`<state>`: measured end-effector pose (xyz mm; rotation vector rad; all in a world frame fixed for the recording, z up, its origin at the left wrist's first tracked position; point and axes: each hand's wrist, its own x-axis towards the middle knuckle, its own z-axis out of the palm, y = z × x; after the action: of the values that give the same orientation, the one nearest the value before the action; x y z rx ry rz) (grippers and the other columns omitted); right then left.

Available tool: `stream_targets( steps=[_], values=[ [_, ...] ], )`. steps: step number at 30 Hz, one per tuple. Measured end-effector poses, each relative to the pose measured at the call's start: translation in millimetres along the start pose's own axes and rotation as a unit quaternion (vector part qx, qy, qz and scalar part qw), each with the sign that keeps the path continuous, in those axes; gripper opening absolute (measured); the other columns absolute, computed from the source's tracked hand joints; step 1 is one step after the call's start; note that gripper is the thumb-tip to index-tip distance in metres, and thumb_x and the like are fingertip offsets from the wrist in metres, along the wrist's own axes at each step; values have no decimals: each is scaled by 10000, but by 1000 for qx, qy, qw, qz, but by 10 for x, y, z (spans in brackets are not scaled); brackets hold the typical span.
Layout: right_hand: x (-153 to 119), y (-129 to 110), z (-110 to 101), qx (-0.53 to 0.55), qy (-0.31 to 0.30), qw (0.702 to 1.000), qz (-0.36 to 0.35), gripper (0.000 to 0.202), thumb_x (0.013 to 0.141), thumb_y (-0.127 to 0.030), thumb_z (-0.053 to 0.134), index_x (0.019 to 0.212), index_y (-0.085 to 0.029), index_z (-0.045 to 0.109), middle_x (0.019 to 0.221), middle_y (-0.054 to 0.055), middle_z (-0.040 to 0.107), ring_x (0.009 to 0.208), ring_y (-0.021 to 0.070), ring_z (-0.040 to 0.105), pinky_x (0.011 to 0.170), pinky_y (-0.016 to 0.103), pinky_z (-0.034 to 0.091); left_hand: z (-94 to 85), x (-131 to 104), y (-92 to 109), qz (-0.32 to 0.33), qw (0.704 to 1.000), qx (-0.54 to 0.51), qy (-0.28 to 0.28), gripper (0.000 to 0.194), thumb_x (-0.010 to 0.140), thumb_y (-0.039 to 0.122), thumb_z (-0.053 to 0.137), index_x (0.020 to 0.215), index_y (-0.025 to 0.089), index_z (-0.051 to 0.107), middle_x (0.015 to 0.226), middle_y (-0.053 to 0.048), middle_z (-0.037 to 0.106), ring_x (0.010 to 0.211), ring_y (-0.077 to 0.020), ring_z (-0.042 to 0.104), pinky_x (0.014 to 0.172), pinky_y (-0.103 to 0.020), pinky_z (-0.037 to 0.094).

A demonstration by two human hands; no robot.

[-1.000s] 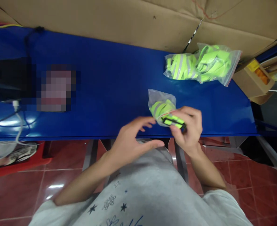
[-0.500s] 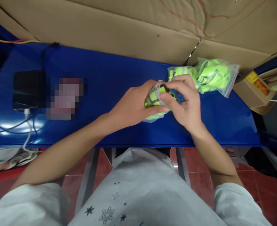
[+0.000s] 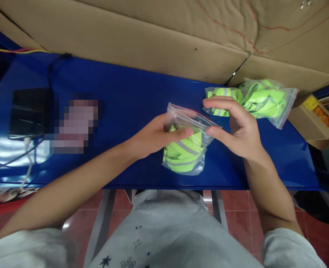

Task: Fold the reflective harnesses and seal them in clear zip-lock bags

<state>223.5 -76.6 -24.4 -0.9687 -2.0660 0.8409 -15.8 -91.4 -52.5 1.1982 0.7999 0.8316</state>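
A clear zip bag (image 3: 185,149) with neon yellow-green reflective straps folded inside hangs over the table in front of me. My left hand (image 3: 155,134) grips its upper left part, thumb on the near face and fingers behind. The bag's red-edged zip strip runs along the top. At the right end of that strip is the thumb of my right hand (image 3: 237,128), touching or nearly touching the plastic. The right index finger stretches out above, apart from the thumb, so this hand is open. Its other fingers are partly hidden.
More bagged yellow-green straps (image 3: 266,98) lie at the back right of the blue table (image 3: 119,89). A small cardboard box (image 3: 312,121) stands beyond them. On the left are a black box (image 3: 28,113) with cables and a blurred-out object (image 3: 77,124). Cardboard (image 3: 153,41) lines the back.
The bag, crumpled between both hands before, now hangs spread with its zip strip at the top. My right hand has moved right and its fingers have opened; the left still holds the bag.
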Motion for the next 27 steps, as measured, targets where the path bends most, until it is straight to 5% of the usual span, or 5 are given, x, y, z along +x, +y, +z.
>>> stream_targets(
  steps=[10,14,19,23,27],
  values=[
    [-151,325,14,116,-138,979,97,183,944,-364,767,1028,-202,757,918,16,772,788,118,712,723,223,569,-164,-45,-301,-106,993,-41,-12,437,925,629,696,1093,246,821,917,-63,808,970,-251,770,837,-351,638],
    [-225,390,-6,177,-81,968,161,206,907,-374,806,900,-183,728,770,7,747,655,108,688,608,211,550,-137,-60,-311,-125,991,-38,-5,444,934,633,672,1111,253,820,927,-76,806,984,-282,763,879,-425,652],
    [-248,405,-24,253,-54,934,246,386,863,-331,859,1185,-196,693,769,-10,759,655,121,728,630,227,596,-61,-104,-284,-149,978,-144,16,420,916,593,717,1114,234,811,890,-77,800,982,-289,775,883,-432,659],
    [-244,440,-45,291,-68,898,324,283,861,-419,850,887,-166,724,723,15,748,613,124,706,543,215,570,-55,-110,-290,-146,973,-175,31,442,909,613,721,1067,212,816,927,-98,804,1000,-300,774,858,-420,661],
    [-240,418,2,254,-30,921,294,266,839,-387,870,839,-170,715,671,-12,705,570,91,647,524,189,516,-53,-96,-311,-150,967,-196,58,447,912,618,713,1142,245,802,1066,-86,808,1061,-304,770,836,-404,668]
  ],
)
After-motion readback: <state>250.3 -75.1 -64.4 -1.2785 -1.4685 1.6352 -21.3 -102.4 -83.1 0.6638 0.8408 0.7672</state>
